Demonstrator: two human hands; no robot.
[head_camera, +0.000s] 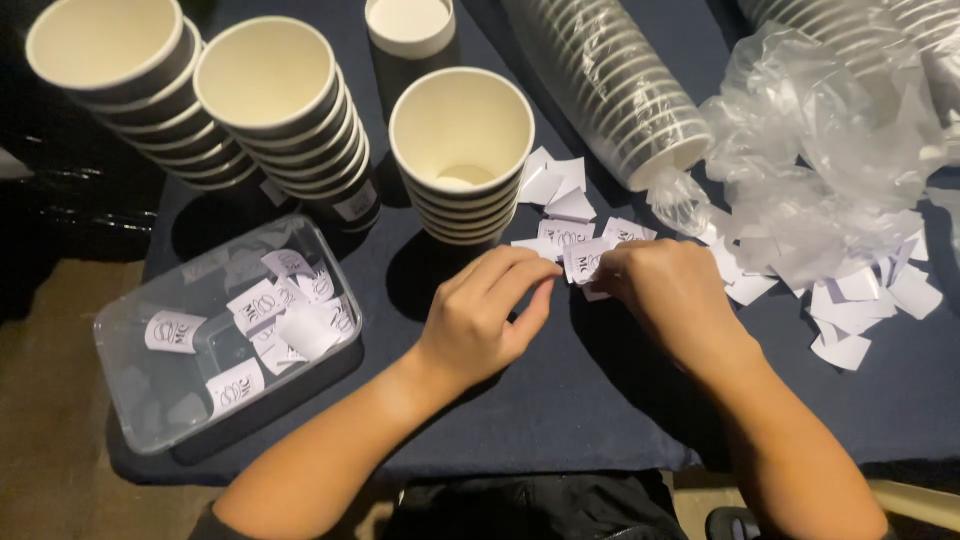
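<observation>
My left hand and my right hand meet over a small white sticker with a dark logo, both pinching it just above the dark blue table. More white stickers and backing slips lie scattered right behind the hands. A stack of black paper cups with white insides stands upright directly behind my left hand.
Two taller cup stacks lean at the back left. A clear plastic tub with several stickers sits at the left edge. A sleeve of cups lies on its side by crumpled clear plastic. Torn paper slips lie at right.
</observation>
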